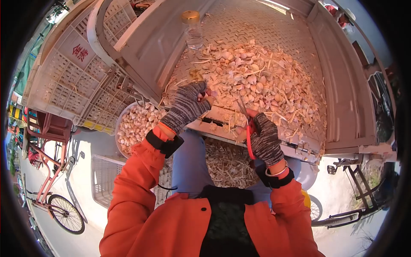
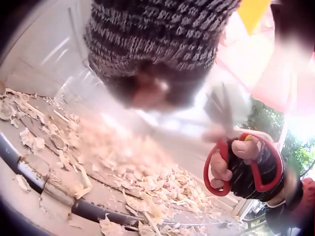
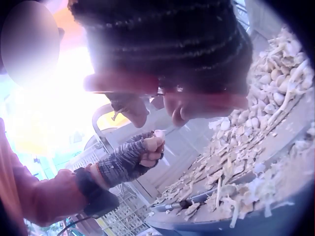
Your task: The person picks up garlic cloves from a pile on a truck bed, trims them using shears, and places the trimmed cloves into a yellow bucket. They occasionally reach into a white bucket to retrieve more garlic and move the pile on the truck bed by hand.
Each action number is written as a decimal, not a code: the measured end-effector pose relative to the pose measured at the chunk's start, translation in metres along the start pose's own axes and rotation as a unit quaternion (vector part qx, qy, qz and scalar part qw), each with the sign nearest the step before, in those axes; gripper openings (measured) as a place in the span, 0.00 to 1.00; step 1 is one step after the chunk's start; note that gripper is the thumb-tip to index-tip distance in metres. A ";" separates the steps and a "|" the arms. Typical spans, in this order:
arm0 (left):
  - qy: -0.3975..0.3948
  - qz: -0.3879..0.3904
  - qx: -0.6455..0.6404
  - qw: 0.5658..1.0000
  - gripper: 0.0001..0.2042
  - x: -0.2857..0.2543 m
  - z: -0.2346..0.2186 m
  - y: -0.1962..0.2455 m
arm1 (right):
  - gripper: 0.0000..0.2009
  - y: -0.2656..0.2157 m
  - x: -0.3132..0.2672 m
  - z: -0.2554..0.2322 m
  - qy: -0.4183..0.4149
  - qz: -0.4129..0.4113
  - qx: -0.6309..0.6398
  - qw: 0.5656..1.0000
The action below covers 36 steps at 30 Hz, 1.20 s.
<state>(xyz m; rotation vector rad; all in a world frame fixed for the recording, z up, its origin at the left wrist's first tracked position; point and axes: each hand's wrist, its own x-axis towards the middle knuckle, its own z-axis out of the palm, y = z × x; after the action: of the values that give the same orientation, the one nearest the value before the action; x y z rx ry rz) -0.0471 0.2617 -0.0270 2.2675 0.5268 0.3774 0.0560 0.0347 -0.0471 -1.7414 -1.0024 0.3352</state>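
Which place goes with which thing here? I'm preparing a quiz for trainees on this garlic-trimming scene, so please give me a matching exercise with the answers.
Things:
1. scissors
2. garlic bulb
3. bottle
4. basin

Places or states:
A. standing at the far edge of the garlic pile on the truck bed
B. gripped by the right hand, red handles
C. below the truck bed, on the person's left side, filled with garlic
D. pinched in the fingertips of the left hand

Pairs: 1-B, 2-D, 3-A, 4-C
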 end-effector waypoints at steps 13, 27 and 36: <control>-0.007 -0.055 -0.145 0.988 0.24 -0.142 0.058 -0.012 | 0.21 -0.042 -0.028 0.080 -0.086 0.003 -0.008 0.996; -0.104 0.064 0.347 0.930 0.24 0.068 0.063 -0.091 | 0.22 0.003 -0.042 0.009 0.009 0.196 0.070 0.978; 0.057 0.114 0.230 0.965 0.22 0.044 0.040 -0.087 | 0.20 -0.005 -0.070 0.004 0.031 0.250 0.186 0.950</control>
<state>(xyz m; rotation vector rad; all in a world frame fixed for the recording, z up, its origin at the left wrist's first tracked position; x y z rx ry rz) -0.0143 0.3129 -0.1133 2.7823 0.4446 0.5483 0.0089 -0.0151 -0.0603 -1.6214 -0.3998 0.7373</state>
